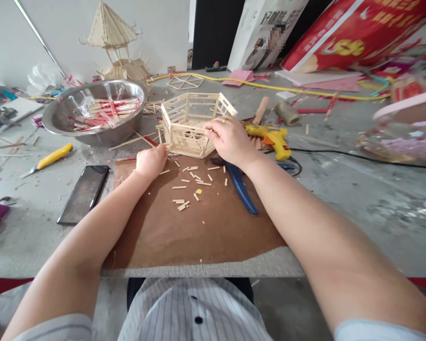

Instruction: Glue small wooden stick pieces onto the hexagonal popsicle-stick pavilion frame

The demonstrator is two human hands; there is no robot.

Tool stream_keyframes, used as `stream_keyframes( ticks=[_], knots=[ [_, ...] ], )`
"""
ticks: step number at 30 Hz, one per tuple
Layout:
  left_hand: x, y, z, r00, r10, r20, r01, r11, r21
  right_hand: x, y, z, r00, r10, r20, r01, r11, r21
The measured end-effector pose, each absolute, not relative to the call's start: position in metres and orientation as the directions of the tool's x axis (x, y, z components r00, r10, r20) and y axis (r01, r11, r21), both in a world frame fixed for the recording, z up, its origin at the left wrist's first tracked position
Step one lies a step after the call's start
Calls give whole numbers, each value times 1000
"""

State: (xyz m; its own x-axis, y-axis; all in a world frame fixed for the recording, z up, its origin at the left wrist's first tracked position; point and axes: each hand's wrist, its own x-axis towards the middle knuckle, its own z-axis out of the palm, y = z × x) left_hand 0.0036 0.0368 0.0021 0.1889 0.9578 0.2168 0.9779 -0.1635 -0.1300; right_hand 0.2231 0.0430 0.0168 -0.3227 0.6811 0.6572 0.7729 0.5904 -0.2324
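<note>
Left of the frame, a yellow knife [55, 156] and a phone [83, 195] flank a metal bowl [51, 119] of sticks. Left of centre, the left hand [151, 161] has its fingers drawn together against the near left corner of the stick framework [189, 134]; whether they clamp it cannot be told. The framework, an open many-sided form, stands at upper centre, by the far edge of the brown mat [184, 237]. The right hand [230, 139] pinches its top rail between thumb and fingers. The step in hand appears to be steadying or adjusting this side; the next move would call for a light, level grip on thin rails. Room to move lies mainly over the lower mat, below scattered offcuts [179, 187], as far as the near table edge. At right, blue-handled pliers [242, 189] and a yellow glue gun [279, 142] crowd the right wrist.
</note>
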Motion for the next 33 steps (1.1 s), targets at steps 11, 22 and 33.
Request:
stream_keyframes(
  ticks=[11, 22, 33],
  knots=[
    [4, 37, 2, 165, 964, 209, 982, -140, -129, 223, 42, 17, -321, 686, 652, 784, 579, -223],
    [4, 38, 1, 170, 961, 218, 982, -145, -124, 223, 42, 17, -324, 686, 651, 795, 570, -205],
    [5, 38, 1, 159, 966, 203, 983, -136, -123, 222, 41, 18, -321, 698, 640, 794, 567, -220]
  ],
)
